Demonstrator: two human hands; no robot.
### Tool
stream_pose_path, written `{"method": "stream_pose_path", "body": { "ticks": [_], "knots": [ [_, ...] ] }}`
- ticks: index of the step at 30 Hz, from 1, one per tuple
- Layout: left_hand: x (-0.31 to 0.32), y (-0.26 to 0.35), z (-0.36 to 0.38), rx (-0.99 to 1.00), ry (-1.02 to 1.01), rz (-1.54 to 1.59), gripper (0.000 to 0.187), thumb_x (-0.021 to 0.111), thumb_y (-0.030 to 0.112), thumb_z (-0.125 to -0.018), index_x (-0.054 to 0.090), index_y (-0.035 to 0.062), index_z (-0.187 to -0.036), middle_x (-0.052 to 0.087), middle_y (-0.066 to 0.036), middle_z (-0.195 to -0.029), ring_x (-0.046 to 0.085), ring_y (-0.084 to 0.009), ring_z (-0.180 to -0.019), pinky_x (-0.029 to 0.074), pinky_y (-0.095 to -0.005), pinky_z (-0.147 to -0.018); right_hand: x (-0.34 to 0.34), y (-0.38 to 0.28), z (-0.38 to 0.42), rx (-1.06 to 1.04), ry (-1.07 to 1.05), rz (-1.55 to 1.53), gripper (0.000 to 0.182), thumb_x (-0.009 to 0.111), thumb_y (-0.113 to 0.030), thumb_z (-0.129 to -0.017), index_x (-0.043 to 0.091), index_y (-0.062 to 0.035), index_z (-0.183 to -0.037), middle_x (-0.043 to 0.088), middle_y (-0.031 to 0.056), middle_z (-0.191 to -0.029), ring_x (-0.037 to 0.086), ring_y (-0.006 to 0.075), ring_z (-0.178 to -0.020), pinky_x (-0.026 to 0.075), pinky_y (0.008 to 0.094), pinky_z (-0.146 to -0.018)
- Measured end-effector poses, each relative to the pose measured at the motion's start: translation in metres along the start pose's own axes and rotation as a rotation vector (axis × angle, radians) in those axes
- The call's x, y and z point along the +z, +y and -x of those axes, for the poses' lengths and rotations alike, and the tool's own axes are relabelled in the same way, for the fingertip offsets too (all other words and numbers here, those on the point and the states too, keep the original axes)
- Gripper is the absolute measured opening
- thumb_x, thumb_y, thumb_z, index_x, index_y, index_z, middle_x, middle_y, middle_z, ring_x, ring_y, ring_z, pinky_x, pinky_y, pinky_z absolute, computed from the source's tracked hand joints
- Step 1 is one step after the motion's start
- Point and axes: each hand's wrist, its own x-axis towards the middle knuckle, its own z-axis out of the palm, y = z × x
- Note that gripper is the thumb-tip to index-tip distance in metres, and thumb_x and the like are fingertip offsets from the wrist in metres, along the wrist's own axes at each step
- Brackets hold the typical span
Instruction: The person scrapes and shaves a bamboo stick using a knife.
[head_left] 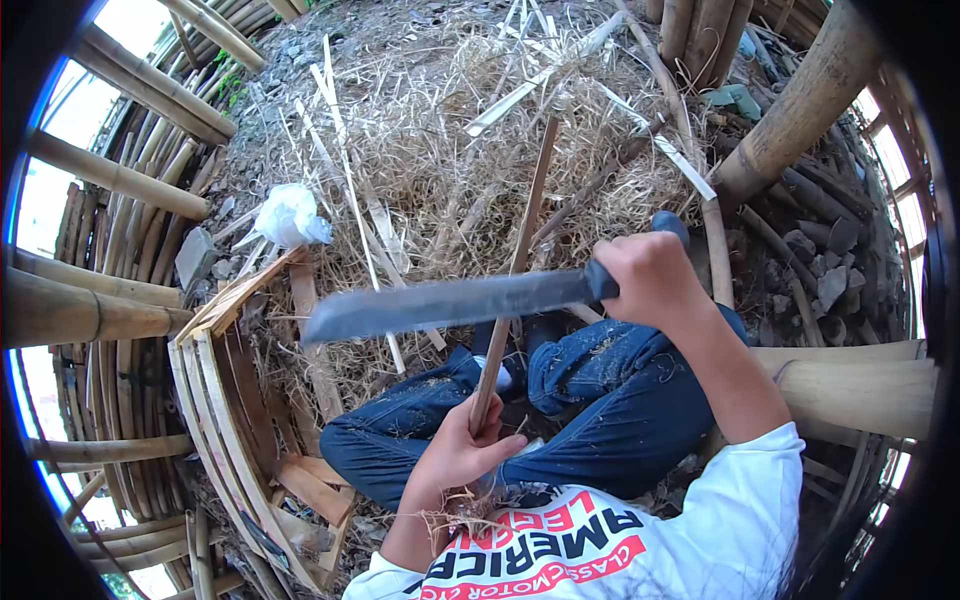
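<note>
My right hand (645, 277) is closed round the dark handle of a machete (450, 303), whose long blade points left and crosses over a bamboo strip (527, 215). The lower end of that strip sits in my left hand (462, 447), with the fingers wrapped round it and the thumb stretched to the right. From there the strip slants up and away past my knees. Part of it is hidden behind the blade. Curly shavings (462, 520) hang about my left wrist.
Shavings (430, 180) cover the ground ahead, with pale split strips (345, 165) among them. A slatted wooden crate (215, 420) and a white plastic bag (292, 215) are on the left. Thick bamboo poles (800, 110) and broken stones (835, 285) stand or lie to the right.
</note>
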Motion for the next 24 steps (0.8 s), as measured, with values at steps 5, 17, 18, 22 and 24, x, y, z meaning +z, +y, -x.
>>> {"method": "stream_pose_path", "body": {
  "ticks": [5, 17, 18, 22, 24],
  "knots": [
    [-0.004, 0.001, -0.002, -0.017, -0.025, 0.040, 0.039, 0.077, 0.003, -0.075, 0.040, 0.0082, -0.087, 0.029, 0.007, -0.067, 0.029, -0.0022, -0.057, 0.025, -0.0216, -0.049, 0.007, -0.011, -0.001, -0.049, -0.098, -0.030, 0.028, 0.075, -0.019, -0.056, 0.057, -0.0086, -0.075, 0.062, 0.0092, -0.067, 0.066, 0.0292, -0.068, 0.052, 0.0405, -0.061],
    [0.006, 0.016, -0.009, 0.082, 0.006, -0.082, 0.038, 0.077, 0.001, -0.076, 0.041, 0.0070, -0.088, 0.031, 0.008, -0.062, 0.030, -0.0019, -0.053, 0.027, -0.0207, -0.047, -0.003, 0.005, 0.000, 0.111, 0.110, 0.062, 0.019, 0.072, -0.017, -0.062, 0.060, -0.0089, -0.074, 0.065, 0.0102, -0.069, 0.067, 0.0295, -0.070, 0.053, 0.0399, -0.064],
    [0.005, 0.011, -0.006, 0.076, -0.021, -0.047, 0.038, 0.077, 0.002, -0.076, 0.041, 0.0069, -0.088, 0.030, 0.008, -0.062, 0.030, -0.0019, -0.053, 0.027, -0.0205, -0.047, -0.007, 0.009, -0.002, 0.233, 0.070, 0.093, 0.016, 0.071, -0.017, -0.065, 0.060, -0.0093, -0.075, 0.066, 0.0105, -0.070, 0.068, 0.0294, -0.071, 0.053, 0.0400, -0.064],
    [0.000, -0.016, 0.012, 0.013, -0.078, 0.003, 0.036, 0.077, 0.004, -0.078, 0.043, 0.0069, -0.090, 0.030, 0.009, -0.063, 0.028, -0.0018, -0.054, 0.026, -0.0207, -0.049, -0.014, 0.049, -0.002, 0.531, 0.139, 0.090, 0.014, 0.069, -0.013, -0.072, 0.058, -0.0058, -0.075, 0.065, 0.0167, -0.070, 0.066, 0.0353, -0.069, 0.051, 0.0447, -0.062],
    [0.001, -0.015, 0.010, 0.019, -0.038, -0.024, 0.036, 0.077, 0.005, -0.078, 0.043, 0.0070, -0.090, 0.030, 0.009, -0.064, 0.029, -0.0018, -0.055, 0.026, -0.0208, -0.049, -0.009, 0.047, -0.002, 0.519, 0.104, 0.057, 0.013, 0.068, -0.015, -0.074, 0.059, -0.0061, -0.077, 0.066, 0.0166, -0.071, 0.066, 0.0360, -0.069, 0.052, 0.0459, -0.064]
  ]
}}
